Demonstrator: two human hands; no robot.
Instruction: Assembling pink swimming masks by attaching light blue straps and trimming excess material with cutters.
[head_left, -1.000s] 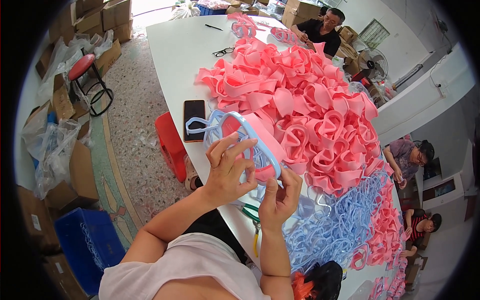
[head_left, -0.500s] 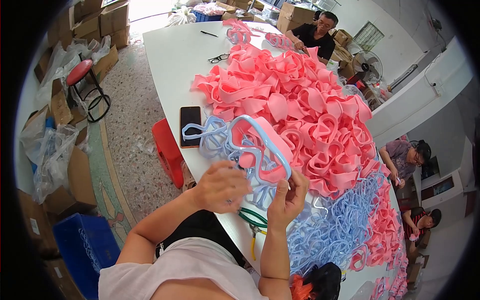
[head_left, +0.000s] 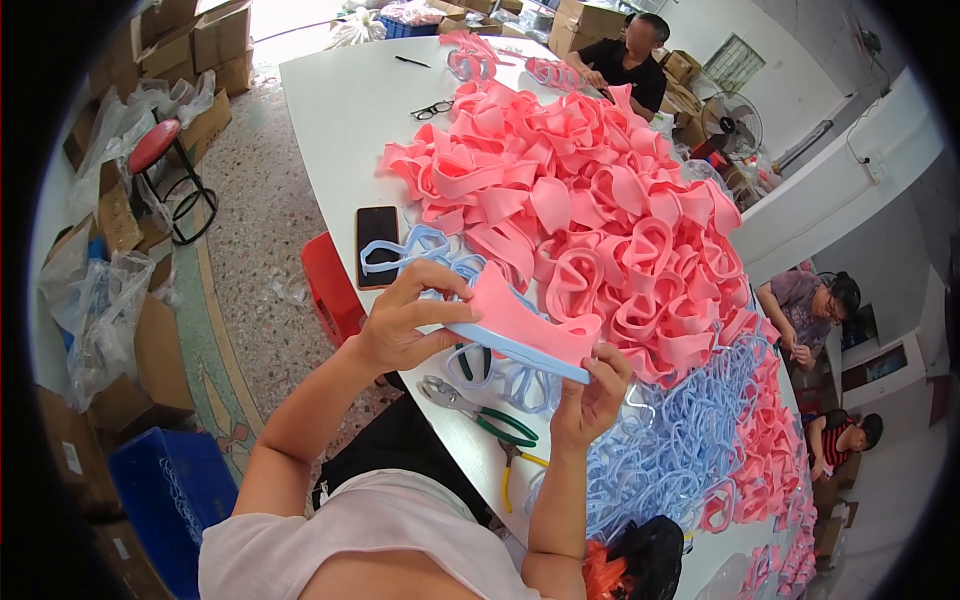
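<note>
Between my two hands is a swim mask (head_left: 530,325), with a soft pink skirt facing up and a light blue frame along its lower edge. My left hand (head_left: 408,315) pinches its left end between thumb and fingers. The right end is gripped by my right hand (head_left: 592,395). Under it on the table lie loose light blue frames (head_left: 525,388), partly hidden by the mask. Green-handled pliers (head_left: 505,425) and a yellow-handled tool (head_left: 507,485) rest by the table's near edge.
A big heap of pink skirts (head_left: 600,200) covers the table's middle, with a pile of blue frames (head_left: 660,445) at its near right. A phone (head_left: 376,245) and glasses (head_left: 432,110) lie to the left. A red stool (head_left: 330,290) stands beside the table (head_left: 340,130). Three people sit around it.
The mask has tipped over from upright, so its pink skirt now faces up. My left hand has moved up and taken hold of its left end; my right hand still grips it.
</note>
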